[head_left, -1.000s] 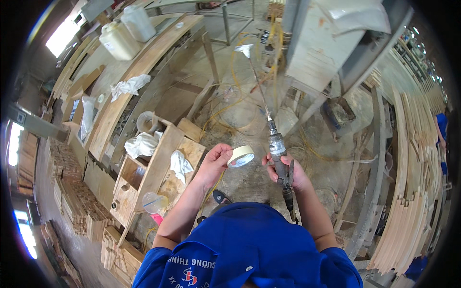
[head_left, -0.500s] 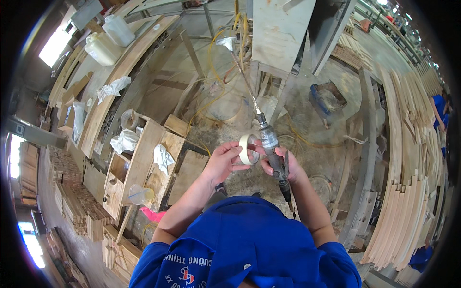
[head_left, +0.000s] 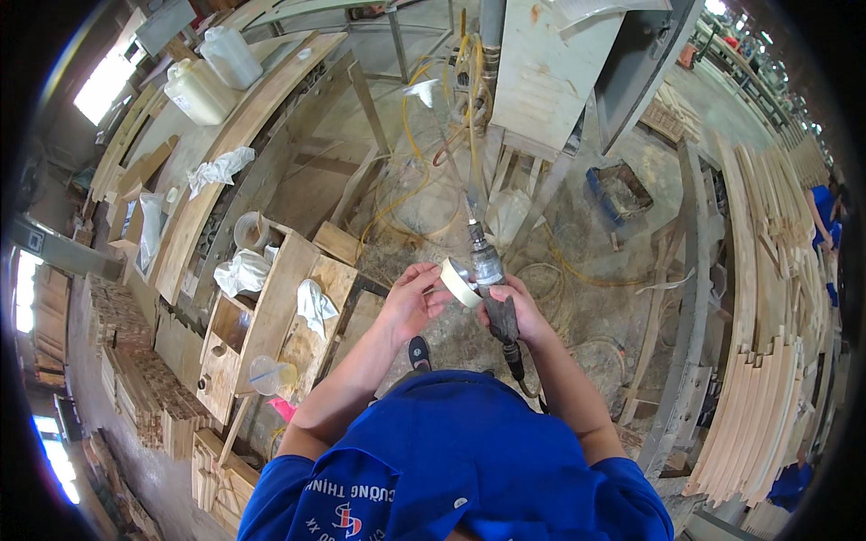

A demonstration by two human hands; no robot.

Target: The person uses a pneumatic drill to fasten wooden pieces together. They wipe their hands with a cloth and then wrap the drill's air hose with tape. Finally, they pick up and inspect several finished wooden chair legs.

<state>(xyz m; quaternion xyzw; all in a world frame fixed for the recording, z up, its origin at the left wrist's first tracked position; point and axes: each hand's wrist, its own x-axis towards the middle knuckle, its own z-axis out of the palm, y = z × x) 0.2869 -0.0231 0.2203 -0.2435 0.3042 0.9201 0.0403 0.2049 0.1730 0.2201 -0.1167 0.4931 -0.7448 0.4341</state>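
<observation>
My right hand (head_left: 516, 311) is wrapped around the dark body of a power drill (head_left: 487, 263). From its chuck a long thin rod points away from me, ending in a white tip (head_left: 421, 91) blurred by motion. A cord trails from the drill's near end. Between my two hands is a cream roll of masking tape (head_left: 461, 285), tilted and right beside the drill. The fingers of my left hand (head_left: 414, 295) are curled at the roll's left edge; part of their grip is hidden behind it.
A wooden drawer unit (head_left: 262, 316) with a rag (head_left: 315, 307) and a plastic cup (head_left: 267, 374) stands at my left. Yellow hoses (head_left: 397, 212) loop over the floor ahead. A blue-edged bin (head_left: 620, 193) lies beyond, right. Stacked wood strips (head_left: 753, 397) line the right; a metal cabinet (head_left: 559, 81) stands ahead.
The drill has swung slightly left and nearer to me, its rod moving with it. The tape roll has turned and tilted more. My left fingers have shifted along its edge.
</observation>
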